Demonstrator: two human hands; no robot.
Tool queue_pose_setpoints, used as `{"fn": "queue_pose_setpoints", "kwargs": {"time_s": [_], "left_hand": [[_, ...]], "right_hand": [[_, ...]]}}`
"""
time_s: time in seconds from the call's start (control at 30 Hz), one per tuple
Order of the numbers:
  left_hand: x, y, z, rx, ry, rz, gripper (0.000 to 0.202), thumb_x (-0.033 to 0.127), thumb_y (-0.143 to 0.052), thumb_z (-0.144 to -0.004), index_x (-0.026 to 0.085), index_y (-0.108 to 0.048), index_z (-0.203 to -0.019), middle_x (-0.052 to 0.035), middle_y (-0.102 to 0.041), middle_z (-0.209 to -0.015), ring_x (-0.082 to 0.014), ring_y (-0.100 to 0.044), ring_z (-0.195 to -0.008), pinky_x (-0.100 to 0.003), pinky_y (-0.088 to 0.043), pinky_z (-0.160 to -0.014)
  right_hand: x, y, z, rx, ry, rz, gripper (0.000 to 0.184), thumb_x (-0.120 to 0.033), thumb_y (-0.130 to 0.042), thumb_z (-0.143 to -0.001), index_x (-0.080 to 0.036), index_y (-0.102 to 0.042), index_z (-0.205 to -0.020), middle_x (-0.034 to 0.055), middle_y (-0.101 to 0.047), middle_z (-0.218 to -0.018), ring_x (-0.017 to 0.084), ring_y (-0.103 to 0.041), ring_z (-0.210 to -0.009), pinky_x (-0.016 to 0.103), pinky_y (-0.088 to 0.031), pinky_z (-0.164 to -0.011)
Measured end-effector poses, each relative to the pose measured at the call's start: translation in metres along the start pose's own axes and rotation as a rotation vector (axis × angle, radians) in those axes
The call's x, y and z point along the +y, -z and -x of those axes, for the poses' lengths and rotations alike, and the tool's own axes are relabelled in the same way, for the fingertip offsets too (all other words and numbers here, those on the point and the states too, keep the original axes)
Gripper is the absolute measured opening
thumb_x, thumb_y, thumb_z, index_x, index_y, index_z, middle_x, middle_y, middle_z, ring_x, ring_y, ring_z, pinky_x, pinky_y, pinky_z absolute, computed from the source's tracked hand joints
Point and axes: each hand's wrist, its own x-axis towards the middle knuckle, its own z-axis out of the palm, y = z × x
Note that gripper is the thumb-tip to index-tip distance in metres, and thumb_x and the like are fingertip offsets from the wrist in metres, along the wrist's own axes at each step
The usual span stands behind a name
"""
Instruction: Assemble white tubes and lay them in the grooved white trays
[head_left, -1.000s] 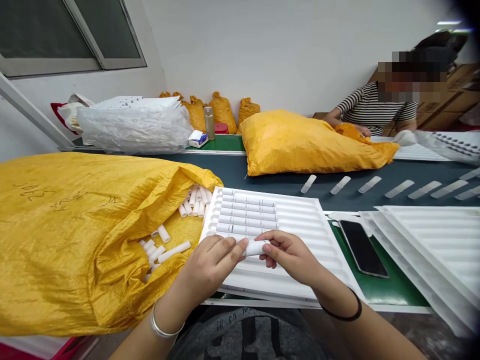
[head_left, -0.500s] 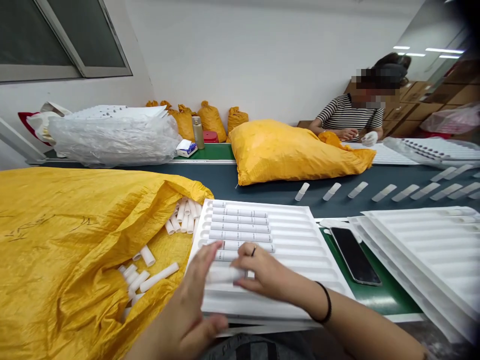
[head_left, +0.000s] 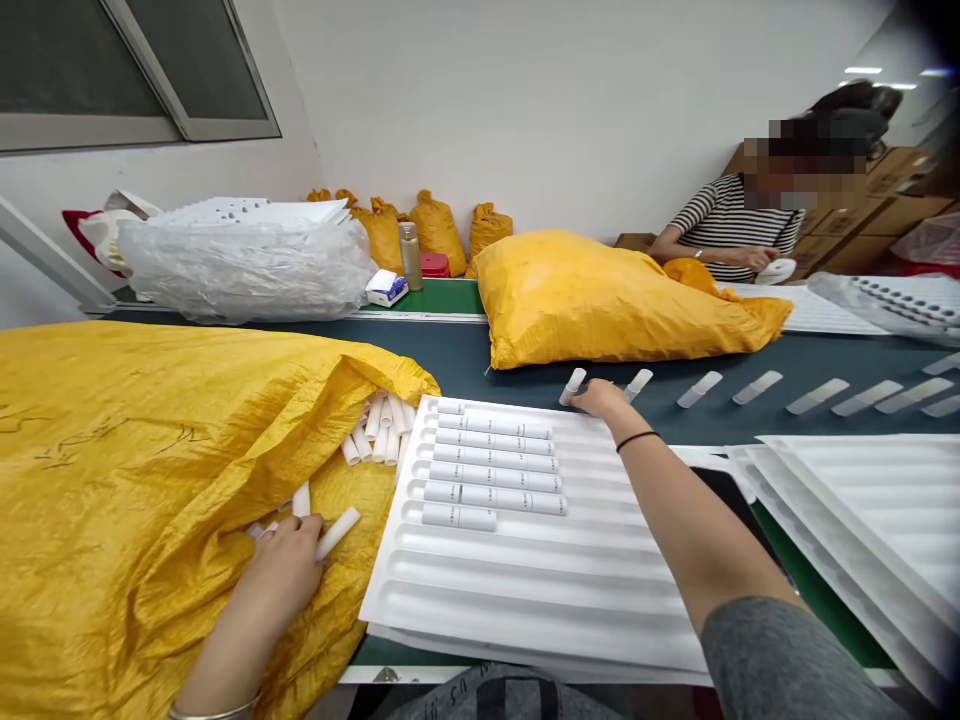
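Observation:
My left hand (head_left: pixel 289 560) reaches into the open mouth of the yellow sack (head_left: pixel 187 420), among loose white tubes. One white tube (head_left: pixel 341 532) sticks out beside it; its fingertips are hidden. Stretched forward over the far edge of the tray, my right hand (head_left: pixel 600 398) closes its fingers on the lower end of a short white tube (head_left: pixel 574 384) on the dark conveyor belt (head_left: pixel 525 385). Between my arms lies the white ridged tray (head_left: pixel 540 590), with several printed white tubes (head_left: pixel 495 472) lying in its upper grooves.
More short tubes (head_left: pixel 757 387) line the belt to the right. Stacked white trays (head_left: pixel 862 500) and a partly hidden dark phone (head_left: pixel 724 495) sit at right. Across the belt are a full yellow sack (head_left: pixel 600 300), a plastic-wrapped stack (head_left: pixel 247 265) and a person in a striped top (head_left: pixel 727 220).
My hands have parted from over the tray. The left went into the yellow sack, the right forward to the belt. A shorter printed tube now lies uncovered in the lowest filled groove.

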Motion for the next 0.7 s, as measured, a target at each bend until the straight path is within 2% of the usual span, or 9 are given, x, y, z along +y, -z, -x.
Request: {"fn": "queue_pose_setpoints", "kwargs": {"time_s": [0.07,0.17,0.27,0.37,0.43,0.53,0.6,0.67,0.7], "left_hand": [[0.002,0.005,-0.001,0.037,0.019,0.025,0.027,0.021,-0.053,-0.077,0.013,-0.065,-0.100,-0.0194,-0.062,-0.102,-0.0373,-0.058,-0.098,-0.048,-0.040,-0.087],[0.011,0.014,0.000,0.190,-0.018,0.181,0.026,0.021,-0.048,-0.083,0.014,-0.063,-0.103,-0.0159,-0.062,-0.107,-0.0328,-0.058,-0.102,-0.046,-0.041,-0.091],[0.027,0.022,0.005,0.388,-0.147,0.571,0.027,0.033,-0.052,-0.086,0.015,-0.060,-0.105,-0.0120,-0.065,-0.107,-0.0278,-0.059,-0.102,-0.043,-0.044,-0.093],[0.044,0.025,0.016,0.472,-0.258,0.991,0.033,0.040,-0.062,-0.082,0.017,-0.061,-0.106,-0.0094,-0.067,-0.106,-0.0246,-0.062,-0.101,-0.041,-0.048,-0.094],[0.056,0.026,0.025,0.483,-0.297,1.178,0.032,0.038,-0.067,-0.079,0.017,-0.062,-0.103,-0.0098,-0.068,-0.107,-0.0238,-0.063,-0.103,-0.040,-0.047,-0.096],[0.076,0.029,0.038,0.439,-0.294,1.408,0.034,0.035,-0.074,-0.074,0.016,-0.063,-0.100,-0.0110,-0.069,-0.106,-0.0240,-0.064,-0.103,-0.040,-0.048,-0.095],[0.092,0.033,0.047,0.353,-0.294,1.614,0.052,0.036,-0.075,-0.073,0.019,-0.054,-0.118,-0.0092,-0.070,-0.101,-0.0226,-0.066,-0.100,-0.038,-0.052,-0.089],[0.108,0.037,0.053,0.261,-0.307,1.818,0.081,0.035,-0.076,-0.073,0.029,-0.030,-0.139,-0.0045,-0.070,-0.098,-0.0193,-0.067,-0.096,-0.034,-0.054,-0.082],[0.115,0.039,0.055,0.229,-0.312,1.892,0.091,0.035,-0.077,-0.072,0.033,-0.019,-0.143,-0.0024,-0.069,-0.098,-0.0176,-0.067,-0.096,-0.032,-0.055,-0.080]], "right_hand": [[0.000,0.003,0.009,-0.003,0.060,0.010,0.034,-0.037,-0.061,-0.080,-0.008,-0.070,-0.094,0.0206,-0.068,-0.098,0.032,-0.063,-0.095,0.039,-0.048,-0.080],[-0.006,-0.001,0.030,-0.081,0.288,-0.036,0.025,-0.031,-0.056,-0.085,-0.017,-0.073,-0.095,0.0105,-0.071,-0.100,0.023,-0.065,-0.096,0.028,-0.047,-0.081],[-0.018,-0.013,0.050,-0.157,0.475,-0.057,0.015,-0.022,-0.068,-0.074,-0.021,-0.075,-0.087,0.0049,-0.072,-0.099,0.019,-0.066,-0.091,0.023,-0.047,-0.078],[-0.028,-0.014,0.067,-0.107,0.546,-0.052,0.017,-0.013,-0.070,-0.067,-0.015,-0.073,-0.084,0.0101,-0.070,-0.099,0.024,-0.065,-0.090,0.028,-0.047,-0.080],[-0.031,-0.007,0.083,-0.015,0.554,-0.057,0.021,-0.014,-0.065,-0.072,-0.012,-0.070,-0.092,0.0135,-0.068,-0.099,0.025,-0.063,-0.092,0.032,-0.046,-0.082],[-0.033,0.005,0.127,0.052,0.617,-0.199,0.025,-0.021,-0.058,-0.080,-0.013,-0.064,-0.103,0.0107,-0.067,-0.095,0.022,-0.062,-0.084,0.031,-0.047,-0.076],[-0.035,0.007,0.167,-0.046,0.716,-0.421,0.024,-0.026,-0.056,-0.083,-0.016,-0.063,-0.104,0.0074,-0.068,-0.093,0.018,-0.060,-0.075,0.029,-0.049,-0.068],[-0.038,0.002,0.206,-0.202,0.793,-0.672,0.025,-0.029,-0.056,-0.085,-0.017,-0.064,-0.106,0.0069,-0.068,-0.095,0.015,-0.060,-0.071,0.028,-0.050,-0.065],[-0.039,-0.002,0.222,-0.274,0.803,-0.781,0.026,-0.031,-0.055,-0.086,-0.017,-0.063,-0.108,0.0068,-0.067,-0.094,0.015,-0.061,-0.072,0.028,-0.051,-0.065]]}}
